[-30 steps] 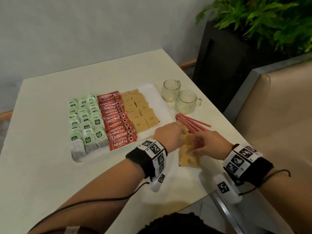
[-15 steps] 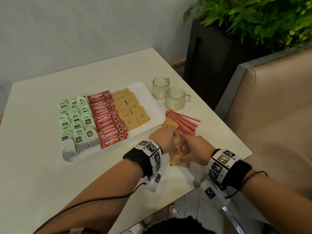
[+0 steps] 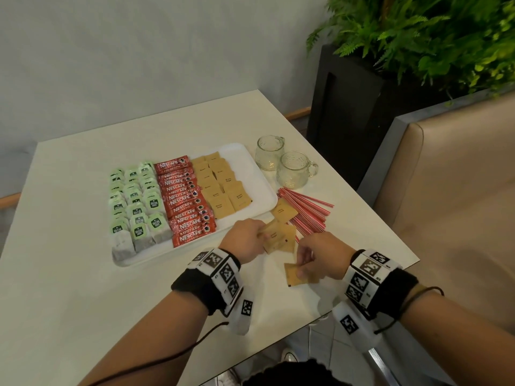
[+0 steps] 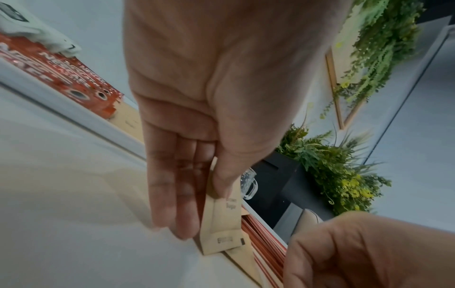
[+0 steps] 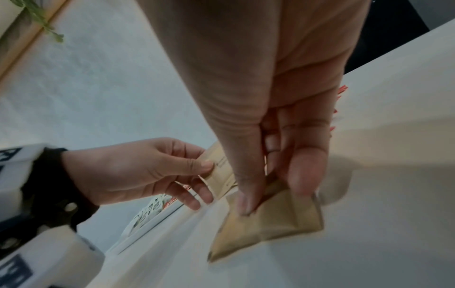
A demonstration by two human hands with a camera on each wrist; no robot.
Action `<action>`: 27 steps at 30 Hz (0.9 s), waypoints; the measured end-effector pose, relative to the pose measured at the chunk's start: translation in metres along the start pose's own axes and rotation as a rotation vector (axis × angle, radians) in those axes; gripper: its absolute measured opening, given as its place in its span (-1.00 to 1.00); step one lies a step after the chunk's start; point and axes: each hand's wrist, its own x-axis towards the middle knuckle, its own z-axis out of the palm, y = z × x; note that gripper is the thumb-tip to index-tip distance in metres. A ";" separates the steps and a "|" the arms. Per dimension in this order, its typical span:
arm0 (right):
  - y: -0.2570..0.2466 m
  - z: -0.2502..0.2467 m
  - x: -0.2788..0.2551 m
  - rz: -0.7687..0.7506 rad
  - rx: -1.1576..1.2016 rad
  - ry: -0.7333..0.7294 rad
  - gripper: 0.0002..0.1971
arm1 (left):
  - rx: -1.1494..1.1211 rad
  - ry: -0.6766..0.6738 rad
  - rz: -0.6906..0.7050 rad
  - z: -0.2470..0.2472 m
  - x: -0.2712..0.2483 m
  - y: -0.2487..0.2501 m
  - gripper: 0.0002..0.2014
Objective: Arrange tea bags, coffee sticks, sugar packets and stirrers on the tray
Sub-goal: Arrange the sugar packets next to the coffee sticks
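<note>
Both hands work just off the near edge of the tray (image 3: 259,174): the left hand (image 3: 246,240) pinches one brown sugar packet (image 3: 274,232) from the loose pile, and the right hand (image 3: 320,257) pinches another sugar packet (image 3: 295,277) against the surface (image 3: 69,274). On the tray lie rows of tea bags (image 3: 133,201), coffee sticks (image 3: 186,201) and sugar packets (image 3: 223,185). Red stirrers (image 3: 306,210) lie beside the tray, near two glass cups (image 3: 281,165).

The head camera looks forward and down from above onto the worktop (image 3: 83,274) and both forearms. Each wrist camera sits very close beneath its palm, facing along the fingers. All three views share the brown sugar packets (image 3: 278,238) between the hands.
</note>
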 end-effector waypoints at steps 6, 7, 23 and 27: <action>-0.003 -0.001 0.011 -0.040 -0.013 -0.017 -0.94 | -0.004 0.038 -0.023 -0.008 -0.012 -0.010 -0.80; -0.003 0.000 0.011 -0.045 -0.020 -0.024 -0.93 | -0.013 0.046 -0.028 -0.010 -0.013 -0.011 -0.81; -0.055 -0.011 0.051 -0.086 0.640 0.334 -0.92 | -0.705 0.271 -0.060 -0.032 -0.030 0.011 -0.65; -0.070 -0.014 0.050 -0.158 0.727 0.315 -0.91 | -0.795 0.153 -0.046 -0.027 -0.033 0.017 -0.59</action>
